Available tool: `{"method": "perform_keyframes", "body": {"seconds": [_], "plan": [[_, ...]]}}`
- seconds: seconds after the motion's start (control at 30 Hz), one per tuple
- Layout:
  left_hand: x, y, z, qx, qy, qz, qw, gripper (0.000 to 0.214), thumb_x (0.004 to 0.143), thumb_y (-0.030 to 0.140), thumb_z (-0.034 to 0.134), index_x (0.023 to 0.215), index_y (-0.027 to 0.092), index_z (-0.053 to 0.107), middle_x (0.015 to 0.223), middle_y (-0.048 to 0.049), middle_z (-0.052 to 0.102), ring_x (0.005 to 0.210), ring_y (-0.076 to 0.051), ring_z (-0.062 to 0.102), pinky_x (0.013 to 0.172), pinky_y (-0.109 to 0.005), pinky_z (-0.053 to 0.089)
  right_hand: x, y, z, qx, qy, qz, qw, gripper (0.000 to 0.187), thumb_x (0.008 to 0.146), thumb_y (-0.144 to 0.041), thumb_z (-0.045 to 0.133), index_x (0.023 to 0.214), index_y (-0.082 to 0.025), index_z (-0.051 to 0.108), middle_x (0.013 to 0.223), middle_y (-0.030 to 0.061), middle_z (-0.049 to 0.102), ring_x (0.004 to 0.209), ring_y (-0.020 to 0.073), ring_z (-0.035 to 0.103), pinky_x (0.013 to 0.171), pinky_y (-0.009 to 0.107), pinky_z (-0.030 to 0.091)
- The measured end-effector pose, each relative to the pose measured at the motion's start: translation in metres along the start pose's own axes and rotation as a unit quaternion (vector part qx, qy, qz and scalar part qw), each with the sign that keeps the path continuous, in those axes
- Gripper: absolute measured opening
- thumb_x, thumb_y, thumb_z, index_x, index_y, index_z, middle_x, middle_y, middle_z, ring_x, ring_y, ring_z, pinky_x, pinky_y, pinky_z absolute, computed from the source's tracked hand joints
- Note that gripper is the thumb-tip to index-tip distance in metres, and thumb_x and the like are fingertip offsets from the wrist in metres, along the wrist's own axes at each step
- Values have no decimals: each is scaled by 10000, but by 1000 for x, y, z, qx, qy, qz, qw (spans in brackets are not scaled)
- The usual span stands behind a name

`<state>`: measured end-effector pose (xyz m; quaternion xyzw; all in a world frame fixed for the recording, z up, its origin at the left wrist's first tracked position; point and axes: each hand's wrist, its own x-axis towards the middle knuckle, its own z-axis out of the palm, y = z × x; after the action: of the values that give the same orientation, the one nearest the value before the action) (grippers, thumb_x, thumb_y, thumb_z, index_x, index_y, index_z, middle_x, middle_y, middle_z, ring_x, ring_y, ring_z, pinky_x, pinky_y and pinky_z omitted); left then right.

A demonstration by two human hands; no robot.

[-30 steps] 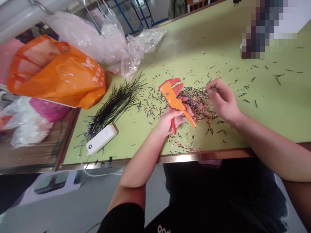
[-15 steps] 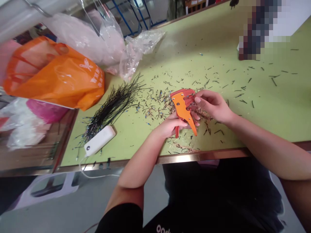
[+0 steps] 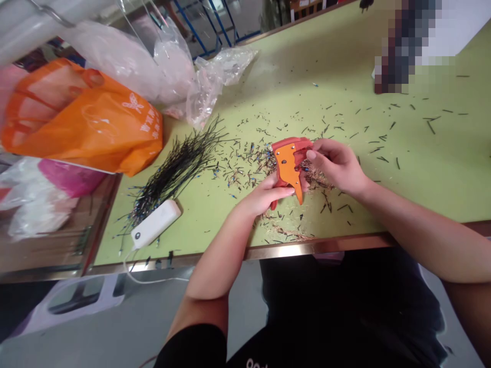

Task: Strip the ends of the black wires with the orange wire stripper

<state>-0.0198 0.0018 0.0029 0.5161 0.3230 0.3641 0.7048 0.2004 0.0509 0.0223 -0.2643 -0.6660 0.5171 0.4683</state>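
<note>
My left hand [image 3: 266, 196] is wrapped around the handles of an orange and red wire stripper [image 3: 287, 161], held just above the table with its jaw end up and to the right. My right hand [image 3: 339, 164] is closed in a pinch right at the tool's jaws. Whatever lies between those fingertips is too small to make out. Beneath both hands is a heap of short black offcuts and fine copper strands [image 3: 320, 179]. Left of them lies a bundle of thin black wires [image 3: 178, 166], several with small blue ends.
A white power bank [image 3: 156, 224] with a cable sits by the table's front left edge. An orange bag [image 3: 95, 125] and clear plastic bags [image 3: 207, 87] stand at the left and back. Black scraps [image 3: 381, 148] are scattered across the green table [image 3: 433, 174].
The wire stripper's handles look closer together, and the tool has tilted slightly in my left hand. My right hand stays pinched at the jaws. The whole view has shifted a little.
</note>
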Motion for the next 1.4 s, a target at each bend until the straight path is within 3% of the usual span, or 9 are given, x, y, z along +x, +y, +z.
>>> {"method": "perform_keyframes", "body": {"seconds": [0.23,0.33,0.43,0.53,0.7,0.87,1.03,1.2,1.4], "plan": [[4,-7,-9,83,38,47,995,316,933,431,774,1170,225,738,1127,-95,787,1113,-264,742,1010,-415,591,-6,4,-2,-72,19,-16,997,370,1068,-622,555,1018,-256,564,702,-42,517,588,127,463,528,287,395],[3,-6,-11,140,47,46,988,343,946,454,757,1196,219,741,1156,-103,782,1139,-273,726,1035,-421,567,-9,3,-4,-127,62,-44,989,275,1105,-542,505,1058,-271,507,667,-57,446,533,132,407,490,302,350],[-1,0,-11,191,86,50,976,346,969,468,727,1214,224,738,1199,-104,775,1138,-277,718,1047,-428,552,-9,-3,-6,-190,86,-88,974,154,1083,-400,565,1039,-265,508,707,-33,511,540,130,442,492,307,378],[-7,8,-11,238,117,72,961,352,982,448,715,1266,240,730,1273,-97,760,1201,-284,694,1104,-438,519,-8,-8,-6,-249,63,-145,956,75,1029,-269,607,1001,-252,540,799,6,617,603,134,515,539,308,450],[-11,9,-13,255,143,80,953,341,991,458,700,1260,253,747,1249,-76,759,1179,-285,683,1085,-422,520,-9,-11,-4,-292,44,-187,937,55,1025,-231,600,973,-247,595,851,34,697,655,150,584,607,324,507],[-8,6,-10,215,126,66,966,389,971,473,726,1319,298,734,1297,-58,746,1272,-288,657,1138,-418,500,-11,-9,-3,-295,60,-219,928,65,1028,-203,616,992,-257,607,882,34,721,680,159,617,642,340,527],[-6,9,-6,213,102,65,970,433,974,450,730,1374,285,715,1299,-71,748,1350,-301,622,1178,-419,486,-10,-7,0,-330,30,-238,913,76,1009,-198,602,978,-268,605,845,21,705,710,176,621,658,349,530],[-6,9,-10,248,112,60,960,481,994,463,707,1439,282,681,1370,-80,729,1395,-306,599,1222,-429,451,-7,-9,-6,-364,-5,-211,907,104,960,-145,602,941,-246,607,842,30,694,735,181,606,659,340,511],[-5,10,-15,336,89,79,934,602,1024,553,637,1559,287,562,1524,-93,652,1490,-323,536,1262,-498,430,-5,-9,-12,-421,24,-228,878,125,959,-110,585,933,-232,594,833,22,692,732,170,605,639,315,491]]}}
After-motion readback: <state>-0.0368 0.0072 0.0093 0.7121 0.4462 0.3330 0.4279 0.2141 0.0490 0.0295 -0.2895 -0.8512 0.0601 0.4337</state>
